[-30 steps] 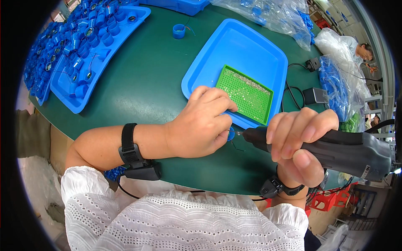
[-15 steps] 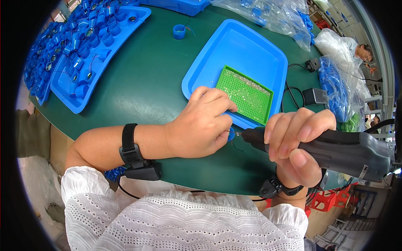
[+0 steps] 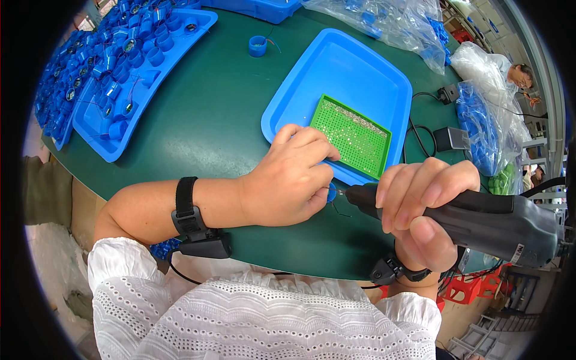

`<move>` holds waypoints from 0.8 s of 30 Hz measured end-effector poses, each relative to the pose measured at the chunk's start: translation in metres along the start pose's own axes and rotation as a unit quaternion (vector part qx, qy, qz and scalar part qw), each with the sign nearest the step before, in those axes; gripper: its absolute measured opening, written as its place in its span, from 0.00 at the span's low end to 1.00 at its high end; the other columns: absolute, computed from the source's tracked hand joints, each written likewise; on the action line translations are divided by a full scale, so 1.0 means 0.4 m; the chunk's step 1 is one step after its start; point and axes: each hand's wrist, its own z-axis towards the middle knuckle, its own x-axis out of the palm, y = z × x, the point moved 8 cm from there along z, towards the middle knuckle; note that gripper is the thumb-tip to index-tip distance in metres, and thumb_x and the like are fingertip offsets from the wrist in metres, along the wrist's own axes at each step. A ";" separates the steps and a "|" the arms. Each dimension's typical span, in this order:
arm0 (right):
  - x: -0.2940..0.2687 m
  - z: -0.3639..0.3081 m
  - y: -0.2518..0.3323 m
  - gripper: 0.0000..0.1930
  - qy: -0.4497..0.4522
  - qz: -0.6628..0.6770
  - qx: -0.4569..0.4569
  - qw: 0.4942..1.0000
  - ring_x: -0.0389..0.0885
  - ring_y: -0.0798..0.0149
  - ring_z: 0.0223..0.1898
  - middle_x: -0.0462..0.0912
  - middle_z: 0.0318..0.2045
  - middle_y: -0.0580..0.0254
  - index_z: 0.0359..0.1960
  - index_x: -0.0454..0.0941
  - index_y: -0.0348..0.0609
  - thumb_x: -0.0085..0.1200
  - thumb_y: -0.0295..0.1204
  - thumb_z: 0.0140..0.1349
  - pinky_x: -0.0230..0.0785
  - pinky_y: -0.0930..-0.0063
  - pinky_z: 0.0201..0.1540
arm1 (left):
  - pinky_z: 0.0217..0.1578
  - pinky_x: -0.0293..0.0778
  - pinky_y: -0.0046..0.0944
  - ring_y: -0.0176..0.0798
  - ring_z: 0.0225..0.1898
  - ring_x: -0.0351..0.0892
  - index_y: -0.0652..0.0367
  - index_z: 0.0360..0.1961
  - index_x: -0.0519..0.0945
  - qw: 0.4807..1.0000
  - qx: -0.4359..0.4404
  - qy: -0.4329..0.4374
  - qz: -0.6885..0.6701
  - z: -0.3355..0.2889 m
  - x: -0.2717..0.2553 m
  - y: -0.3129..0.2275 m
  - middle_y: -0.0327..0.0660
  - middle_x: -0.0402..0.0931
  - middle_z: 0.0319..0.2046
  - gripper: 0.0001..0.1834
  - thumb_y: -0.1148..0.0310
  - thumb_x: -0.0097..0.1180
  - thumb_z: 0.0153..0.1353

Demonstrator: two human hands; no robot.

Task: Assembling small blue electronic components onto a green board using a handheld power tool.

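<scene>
My left hand (image 3: 294, 180) is closed around a small blue plastic cup (image 3: 331, 192), mostly hidden by the fingers, with thin wires sticking out below. In my right hand (image 3: 423, 207) is a black electric screwdriver (image 3: 504, 231), held nearly level. Its tip points left at the cup, very close to it; whether they touch I cannot tell. Just beyond my left hand lies a green perforated screw plate (image 3: 354, 141), strewn with small silvery screws heaped along its far edge. It rests in a shallow blue tray (image 3: 336, 66).
Blue trays (image 3: 135, 114) at the left are piled with many wired blue cups (image 3: 120, 72). One single cup (image 3: 257, 45) stands on the green table (image 3: 204, 108). Clear plastic bags (image 3: 396, 30), a black adapter (image 3: 451, 138) and cables lie far right. Another person (image 3: 519, 77) is beyond.
The rear end of the screwdriver has dipped slightly, with my right hand tilting along with it. My left hand and the cup have stayed almost in place.
</scene>
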 end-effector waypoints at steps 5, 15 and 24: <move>-0.005 0.001 -0.001 0.12 0.023 0.034 -0.007 0.999 0.72 0.68 0.19 0.71 0.23 0.64 0.34 0.65 0.41 0.56 0.21 0.51 0.66 0.71 0.25 | 0.41 0.60 0.46 0.48 0.42 0.69 0.58 0.17 0.71 1.000 0.001 0.003 -0.001 0.004 0.000 -0.001 0.45 0.72 0.37 0.08 0.78 0.58 0.35; -0.008 0.003 0.004 0.12 0.033 0.023 -0.024 0.999 0.72 0.69 0.19 0.71 0.21 0.64 0.35 0.65 0.41 0.55 0.20 0.51 0.67 0.71 0.26 | 0.42 0.60 0.46 0.48 0.42 0.69 0.57 0.18 0.71 1.000 -0.007 0.007 -0.005 0.007 0.001 0.005 0.44 0.72 0.38 0.09 0.76 0.59 0.35; -0.016 0.007 0.006 0.13 0.023 0.021 -0.013 0.999 0.70 0.69 0.17 0.71 0.19 0.65 0.36 0.64 0.43 0.56 0.25 0.51 0.66 0.71 0.28 | 0.45 0.58 0.48 0.50 0.46 0.66 0.58 0.27 0.74 0.997 -0.044 0.034 -0.059 0.006 -0.011 0.014 0.45 0.70 0.41 0.15 0.72 0.62 0.34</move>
